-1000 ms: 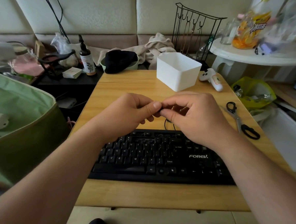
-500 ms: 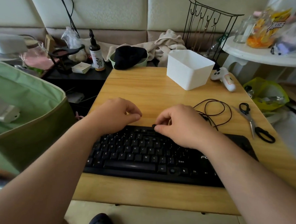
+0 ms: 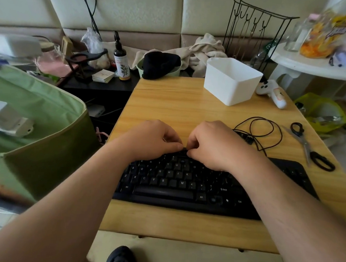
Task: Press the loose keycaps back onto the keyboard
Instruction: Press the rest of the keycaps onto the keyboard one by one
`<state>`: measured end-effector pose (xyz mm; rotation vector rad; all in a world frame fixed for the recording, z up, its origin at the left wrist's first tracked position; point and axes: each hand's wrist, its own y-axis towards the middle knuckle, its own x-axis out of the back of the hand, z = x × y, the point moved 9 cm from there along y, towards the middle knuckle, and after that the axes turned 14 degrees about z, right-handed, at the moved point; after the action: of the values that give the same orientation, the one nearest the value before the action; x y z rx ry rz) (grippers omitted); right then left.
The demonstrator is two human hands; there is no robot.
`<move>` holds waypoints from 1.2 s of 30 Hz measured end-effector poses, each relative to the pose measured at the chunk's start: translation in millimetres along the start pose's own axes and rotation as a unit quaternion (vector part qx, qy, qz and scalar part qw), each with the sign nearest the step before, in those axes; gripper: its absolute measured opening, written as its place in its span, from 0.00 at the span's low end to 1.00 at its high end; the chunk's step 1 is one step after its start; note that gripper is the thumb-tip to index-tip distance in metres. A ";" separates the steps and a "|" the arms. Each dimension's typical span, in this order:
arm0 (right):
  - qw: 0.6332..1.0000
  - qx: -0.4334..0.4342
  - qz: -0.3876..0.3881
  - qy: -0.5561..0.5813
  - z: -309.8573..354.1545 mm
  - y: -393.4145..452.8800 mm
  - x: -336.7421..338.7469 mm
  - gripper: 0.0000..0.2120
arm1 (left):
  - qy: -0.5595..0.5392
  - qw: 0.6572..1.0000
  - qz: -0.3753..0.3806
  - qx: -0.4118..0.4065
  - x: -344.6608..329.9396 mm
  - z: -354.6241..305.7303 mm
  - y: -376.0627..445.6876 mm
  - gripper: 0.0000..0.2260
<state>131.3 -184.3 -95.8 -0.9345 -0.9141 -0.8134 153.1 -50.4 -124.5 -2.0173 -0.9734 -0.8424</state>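
Black full-size plastic keyboard [image 3: 177, 183]: lies flat near the front edge of the light wooden table [image 3: 169, 102], its right end hidden under the right forearm.

Left hand [image 3: 149, 139]: knuckles up over the keyboard's top rows, fingers curled under, thumb tip at the far edge of the keys. Whether it holds anything cannot be told.

Right hand [image 3: 213, 145]: just beside the left hand, fingertips almost meeting it, fingers curled down onto the top row. A small dark piece, possibly a keycap [image 3: 184, 149], shows between the two hands at the keyboard's far edge; the grip on it is not clear.

Thin black cable [image 3: 268, 131]: loose loops on the table, right of the right hand.

Black-handled steel scissors [image 3: 307, 146]: flat near the table's right edge.

White rectangular plastic bin [image 3: 230, 81]: upright at the far side of the table.

White game controller [image 3: 272, 92]: just right of the bin.

Green fabric bag [image 3: 38, 127]: left of the table.
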 end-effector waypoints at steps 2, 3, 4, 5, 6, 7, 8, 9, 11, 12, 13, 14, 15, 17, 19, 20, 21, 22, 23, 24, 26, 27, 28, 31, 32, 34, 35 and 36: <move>1.000 -0.002 0.001 -0.013 2.7 0.8 0.4 0.03 | -0.002 1.000 0.000 -0.001 -1.0 -0.8 -0.8 0.08; 1.000 -0.005 0.002 -0.019 4.0 1.7 -0.2 0.05 | -0.007 1.000 0.000 -0.001 -1.8 -1.3 -1.2 0.08; 1.000 -0.008 0.004 -0.026 5.2 2.9 -1.1 0.08 | -0.014 1.000 0.001 -0.001 -2.3 -2.0 -1.4 0.08; 0.999 -0.010 0.005 -0.031 6.0 3.8 -1.7 0.09 | -0.019 1.000 0.000 -0.002 -2.9 -2.8 -1.5 0.09; 0.999 -0.012 0.008 -0.029 6.1 4.7 -1.7 0.10 | -0.022 1.000 -0.002 -0.002 -3.1 -3.7 -1.5 0.09; 1.000 -0.014 0.011 -0.021 5.5 5.2 -1.3 0.09 | -0.024 1.000 -0.004 -0.001 -3.3 -4.3 -1.6 0.09; 1.000 -0.014 0.015 -0.011 5.1 5.1 -0.6 0.08 | -0.026 1.000 -0.006 0.001 -3.6 -4.3 -1.6 0.09; 1.000 -0.011 0.022 -0.010 5.4 4.4 -0.4 0.08 | -0.032 0.999 -0.008 0.004 -3.9 -3.6 -1.3 0.08; 0.998 -0.003 0.047 -0.036 7.6 2.9 -3.0 0.08 | -0.048 0.999 -0.010 0.011 -5.1 -0.7 -0.2 0.07; 0.997 0.002 0.061 -0.057 9.5 1.4 -5.6 0.08 | -0.054 0.998 -0.008 0.015 -6.1 0.4 0.4 0.05; 0.994 0.004 0.074 -0.074 11.0 0.1 -8.8 0.08 | -0.055 0.998 -0.006 0.020 -7.3 0.7 1.0 0.05; 0.993 0.006 0.083 -0.084 11.9 -1.4 -11.2 0.09 | -0.054 0.998 -0.004 0.023 -8.2 0.4 1.8 0.04; 0.993 0.006 0.086 -0.083 11.6 -2.6 -12.3 0.09 | -0.056 0.998 -0.003 0.026 -8.7 0.0 2.7 0.03; 0.996 0.007 0.072 -0.060 9.3 -5.2 -10.7 0.09 | -0.076 0.997 -0.003 0.031 -9.2 -1.3 3.6 0.02; 0.999 0.010 0.043 -0.021 3.9 -7.5 -5.2 0.09 | -0.096 0.995 -0.003 0.035 -9.2 -2.4 4.3 0.02; 1.000 0.011 0.025 0.006 -1.2 -9.0 -1.3 0.09 | -0.096 0.995 -0.003 0.038 -9.2 -3.0 5.1 0.02; 0.999 0.010 0.006 0.037 -8.1 -10.7 3.5 0.09 | -0.090 0.995 -0.002 0.042 -9.5 -4.1 6.1 0.02; 0.998 0.005 -0.014 0.063 -16.8 -12.7 9.1 0.09 | -0.081 0.996 -0.002 0.046 -9.4 -5.3 6.8 0.02; 0.996 -0.003 -0.036 0.078 -27.5 -14.3 15.1 0.09 | -0.072 0.996 -0.001 0.049 -9.0 -6.9 7.3 0.02; 0.995 -0.016 -0.055 0.085 -39.9 -16.1 21.4 0.09 | -0.068 0.996 0.001 0.050 -8.0 -8.8 8.1 0.02; 0.989 -0.054 -0.088 0.101 -70.0 -19.8 32.0 0.09 | -0.082 0.996 0.007 0.043 -6.0 -14.0 11.4 0.03; 0.985 -0.076 -0.102 0.114 -85.6 -22.4 36.8 0.10 | -0.098 0.995 0.009 0.035 -4.9 -17.8 14.6 0.03; 0.980 -0.095 -0.117 0.130 -100.0 -24.9 40.2 0.10 | -0.115 0.993 0.006 0.025 -3.8 -22.5 18.2 0.03; 0.970 -0.122 -0.142 0.153 -126.1 -28.5 42.5 0.11 | -0.116 0.993 -0.032 0.008 -1.3 -39.6 33.1 0.04; 0.972 -0.126 -0.136 0.146 -128.1 -27.7 40.3 0.11 | -0.098 0.994 -0.046 0.007 -2.0 -45.7 39.0 0.04; 0.978 -0.124 -0.119 0.120 -125.4 -24.8 35.0 0.11 | -0.063 0.996 -0.070 0.008 -6.1 -59.3 50.7 0.06; 0.980 -0.117 -0.118 0.111 -122.6 -23.1 33.2 0.11 | -0.043 0.996 -0.081 0.010 -8.9 -66.2 55.9 0.07; 0.981 -0.109 -0.120 0.110 -120.2 -21.5 32.2 0.11 | -0.012 0.996 -0.090 0.014 -11.8 -72.9 60.9 0.09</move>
<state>158.9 -307.5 -96.4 -0.9105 -0.7628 -1.2178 180.7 -141.7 -115.9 -1.9401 -1.1874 -0.8965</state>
